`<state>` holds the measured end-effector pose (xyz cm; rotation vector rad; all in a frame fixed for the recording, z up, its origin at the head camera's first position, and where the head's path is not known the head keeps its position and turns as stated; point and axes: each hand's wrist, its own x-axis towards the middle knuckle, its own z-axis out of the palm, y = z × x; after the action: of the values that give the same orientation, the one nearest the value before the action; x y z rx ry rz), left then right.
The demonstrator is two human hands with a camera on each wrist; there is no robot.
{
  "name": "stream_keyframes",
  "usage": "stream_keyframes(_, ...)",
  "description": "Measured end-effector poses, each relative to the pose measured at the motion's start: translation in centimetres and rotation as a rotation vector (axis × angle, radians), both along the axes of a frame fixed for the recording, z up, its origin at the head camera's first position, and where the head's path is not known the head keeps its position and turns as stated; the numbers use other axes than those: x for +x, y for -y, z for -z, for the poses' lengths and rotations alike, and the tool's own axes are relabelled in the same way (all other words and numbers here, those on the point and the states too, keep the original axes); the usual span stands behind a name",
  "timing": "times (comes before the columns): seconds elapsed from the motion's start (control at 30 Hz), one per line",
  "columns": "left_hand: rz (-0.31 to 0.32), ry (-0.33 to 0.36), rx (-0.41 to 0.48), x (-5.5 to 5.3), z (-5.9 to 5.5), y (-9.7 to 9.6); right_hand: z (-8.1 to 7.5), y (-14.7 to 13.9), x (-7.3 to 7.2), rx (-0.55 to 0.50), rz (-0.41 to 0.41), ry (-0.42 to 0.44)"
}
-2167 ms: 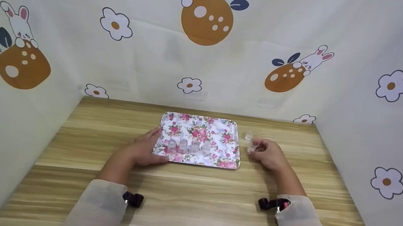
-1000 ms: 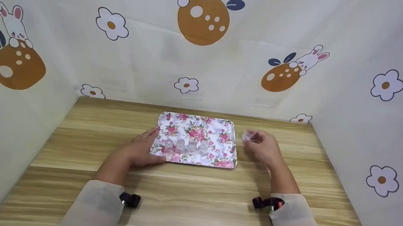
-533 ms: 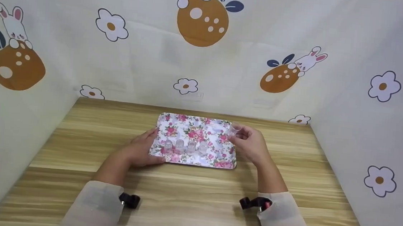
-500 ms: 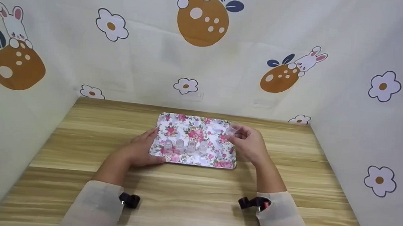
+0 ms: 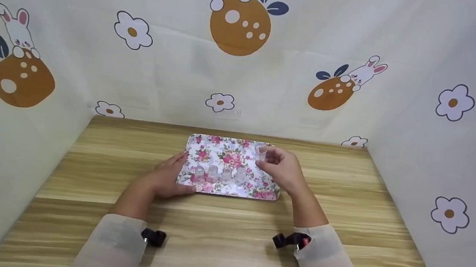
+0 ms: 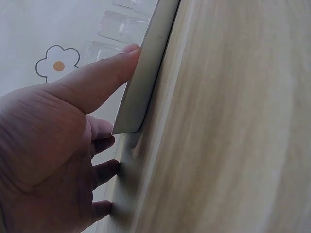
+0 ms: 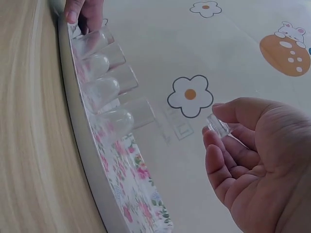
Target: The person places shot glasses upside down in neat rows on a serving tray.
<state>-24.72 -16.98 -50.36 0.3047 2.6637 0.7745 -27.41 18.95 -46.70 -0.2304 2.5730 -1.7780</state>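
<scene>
Several small clear shot glasses (image 5: 212,173) stand in a row near the front of the floral tray (image 5: 255,186). My left hand (image 5: 168,179) grips the tray's front left corner, thumb along the front rim and fingers at the left side; in the left wrist view, the thumb (image 6: 104,77) presses the rim. Above the tray's right part, my right hand (image 5: 284,167) pinches a small clear shot glass (image 5: 260,153) between thumb and fingers. In the right wrist view that glass (image 7: 218,126) is partly covered by the fingers and held apart from the row.
The tray lies on a wood-grain table (image 5: 221,238). A pale cloth wall (image 5: 175,69) printed with rabbits, oranges and flowers closes off the back and both sides. Black wrist straps (image 5: 289,240) sit at both sleeves.
My right hand has carried the shot glass leftward from the table right of the tray to above the tray. A clear piece seen there earlier is gone from the table. The left hand stays at the corner.
</scene>
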Motion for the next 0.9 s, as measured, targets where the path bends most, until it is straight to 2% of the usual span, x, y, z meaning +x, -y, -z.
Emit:
stream_keyframes(0.27, -0.008, 0.006, 0.002, 0.08, -0.12, -0.06, 0.00, 0.01, 0.00, 0.008, 0.005, -0.037)
stream_keyframes(0.6, -0.008, -0.015, -0.007, -0.05, 0.21, 0.05, 0.44, 0.12, 0.23, -0.040, -0.036, -0.137)
stream_keyframes(0.9, -0.011, -0.012, -0.016, -0.06, 0.15, 0.02, 0.64, 0.08, 0.17, -0.075, -0.022, -0.157)
